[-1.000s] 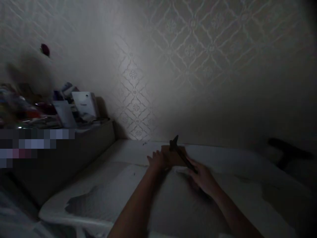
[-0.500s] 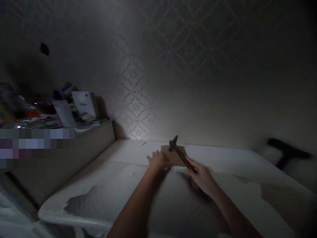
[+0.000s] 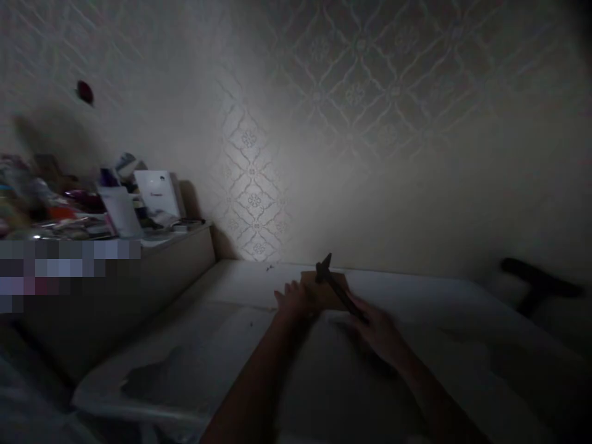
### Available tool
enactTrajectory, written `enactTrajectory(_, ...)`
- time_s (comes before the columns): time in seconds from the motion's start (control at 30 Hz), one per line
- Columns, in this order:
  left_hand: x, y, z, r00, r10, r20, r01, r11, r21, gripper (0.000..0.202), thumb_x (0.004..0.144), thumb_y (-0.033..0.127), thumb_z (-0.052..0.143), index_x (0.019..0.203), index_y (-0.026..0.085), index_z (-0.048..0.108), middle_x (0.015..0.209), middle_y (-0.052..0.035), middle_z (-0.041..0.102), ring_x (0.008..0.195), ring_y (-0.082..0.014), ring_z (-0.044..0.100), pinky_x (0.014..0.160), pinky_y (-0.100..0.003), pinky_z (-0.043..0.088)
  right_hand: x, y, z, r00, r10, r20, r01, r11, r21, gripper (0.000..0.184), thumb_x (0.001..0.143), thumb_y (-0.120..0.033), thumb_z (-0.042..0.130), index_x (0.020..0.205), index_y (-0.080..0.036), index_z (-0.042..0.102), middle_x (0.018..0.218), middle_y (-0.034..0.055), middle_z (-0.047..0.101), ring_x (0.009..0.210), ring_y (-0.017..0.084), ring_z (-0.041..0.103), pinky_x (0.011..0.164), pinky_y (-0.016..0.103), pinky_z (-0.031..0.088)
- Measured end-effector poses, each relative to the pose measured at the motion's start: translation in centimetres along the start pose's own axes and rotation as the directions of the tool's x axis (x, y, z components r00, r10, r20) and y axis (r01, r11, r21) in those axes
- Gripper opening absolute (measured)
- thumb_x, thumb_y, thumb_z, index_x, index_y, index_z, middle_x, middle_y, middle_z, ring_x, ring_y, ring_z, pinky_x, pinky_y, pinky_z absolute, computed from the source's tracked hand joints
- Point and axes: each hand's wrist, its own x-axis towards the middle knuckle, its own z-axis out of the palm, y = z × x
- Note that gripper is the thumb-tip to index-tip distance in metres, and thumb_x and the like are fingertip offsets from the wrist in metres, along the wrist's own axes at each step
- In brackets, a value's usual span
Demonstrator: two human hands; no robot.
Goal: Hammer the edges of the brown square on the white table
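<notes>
A hammer (image 3: 337,288) with a dark head and a long handle is in my right hand (image 3: 377,324), whose fingers are wrapped round the lower handle. Its head hovers over a small brown flat board (image 3: 327,297) on the white table. At the board's left side rests my left hand (image 3: 293,300), fingers spread, partly covering that edge. Any small item under the left fingers or below the hammer head is too dark to make out.
The white table (image 3: 176,314) has grey worn patches. Left stands a cabinet (image 3: 180,253) crowded with a white box (image 3: 158,193), a white tube (image 3: 121,211) and several other items. Small dark bits (image 3: 269,267) lie near the patterned wall (image 3: 370,203). A black T-shaped object (image 3: 539,283) is at the right.
The light has shifted: the wall is brighter, while the table and my arms look darker. Both hands, the hammer and the board hold nearly the same places.
</notes>
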Motion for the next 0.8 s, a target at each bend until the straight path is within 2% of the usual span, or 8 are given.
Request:
enactTrajectory(0.1,0.2,-0.1,0.2,1.000,0.004,-0.009,-0.004,1.000,-0.002,0.090,0.073,0.072,0.051,0.144,0.019,0.034,0.155,-0.0189,0.028,0.142,-0.0371,0.023,0.108,-0.065,0.019,-0.1,-0.3,-0.1,1.000,0.013,-0.018,-0.013,1.000,0.006,0.051,0.078,-0.030,0.057,0.128,-0.020,0.062,0.118,0.0039,0.070,0.113,0.025,0.063,0.092,0.038,0.052)
enactTrajectory(0.2,0.2,-0.2,0.3,1.000,0.009,-0.006,-0.009,1.000,-0.011,0.091,0.072,0.074,0.051,0.143,0.018,0.036,0.154,-0.0189,0.031,0.141,-0.0376,0.025,0.108,-0.065,0.020,0.0,-0.5,-0.2,0.998,0.060,-0.034,-0.059,0.998,0.024,0.054,0.076,-0.034,0.057,0.128,-0.019,0.062,0.102,0.0041,0.074,0.087,0.022,0.070,0.070,0.031,0.057)
enactTrajectory(0.27,0.1,-0.1,0.2,1.000,0.008,-0.007,-0.008,1.000,-0.015,0.091,0.072,0.074,0.051,0.143,0.019,0.035,0.154,-0.0184,0.030,0.141,-0.0380,0.024,0.109,-0.064,0.020,0.1,-0.3,-0.2,0.990,0.131,-0.045,-0.129,0.990,0.055,0.060,0.076,-0.036,0.056,0.132,-0.017,0.058,0.092,0.0043,0.075,0.058,0.017,0.065,0.051,0.027,0.052)
enactTrajectory(0.33,0.0,-0.1,0.1,1.000,0.004,-0.007,-0.004,1.000,-0.017,0.091,0.072,0.073,0.052,0.144,0.019,0.034,0.155,-0.0181,0.028,0.142,-0.0383,0.022,0.109,-0.064,0.019,0.3,0.1,-0.3,0.976,0.207,-0.071,-0.200,0.976,0.087,0.065,0.075,-0.038,0.055,0.135,-0.014,0.055,0.080,0.0029,0.073,0.041,0.012,0.054,0.042,0.025,0.045)
enactTrajectory(0.4,-0.1,0.0,0.0,1.000,0.002,-0.008,-0.002,1.000,-0.012,0.091,0.072,0.073,0.052,0.144,0.019,0.034,0.154,-0.0184,0.030,0.141,-0.0387,0.023,0.109,-0.064,0.021,0.5,0.5,-0.5,0.959,0.265,-0.104,-0.254,0.961,0.106,0.063,0.074,-0.038,0.055,0.132,-0.013,0.056,0.063,-0.0011,0.068,0.036,0.012,0.049,0.039,0.023,0.042)
enactTrajectory(0.5,-0.1,0.1,0.0,1.000,-0.004,0.003,0.004,1.000,-0.004,0.091,0.073,0.072,0.052,0.144,0.019,0.034,0.154,-0.0184,0.031,0.142,-0.0391,0.023,0.108,-0.064,0.022,0.7,0.9,-1.2,0.933,0.321,-0.165,-0.307,0.946,0.101,0.055,0.072,-0.036,0.055,0.121,-0.013,0.064,0.046,-0.0057,0.056,0.036,0.013,0.049,0.039,0.023,0.040)
enactTrajectory(0.73,0.0,0.2,0.3,1.000,0.001,0.000,-0.001,1.000,-0.024,0.091,0.074,0.072,0.052,0.146,0.020,0.033,0.156,-0.0191,0.025,0.143,-0.0383,0.021,0.109,-0.064,0.019,1.1,1.2,-3.2,0.789,0.531,-0.308,-0.527,0.843,0.103,0.028,0.066,-0.028,0.058,0.088,-0.016,0.071,0.039,-0.0049,0.051,0.037,0.015,0.050,0.041,0.024,0.039)
enactTrajectory(0.8,0.0,0.2,0.3,1.000,-0.003,0.003,0.003,0.999,-0.037,0.093,0.074,0.073,0.052,0.147,0.019,0.031,0.157,-0.0195,0.024,0.143,-0.0387,0.019,0.110,-0.063,0.018,1.1,1.5,-3.8,0.772,0.550,-0.320,-0.553,0.828,0.088,0.015,0.066,-0.026,0.056,0.072,-0.018,0.068,0.039,-0.0030,0.052,0.038,0.015,0.051,0.042,0.025,0.040)
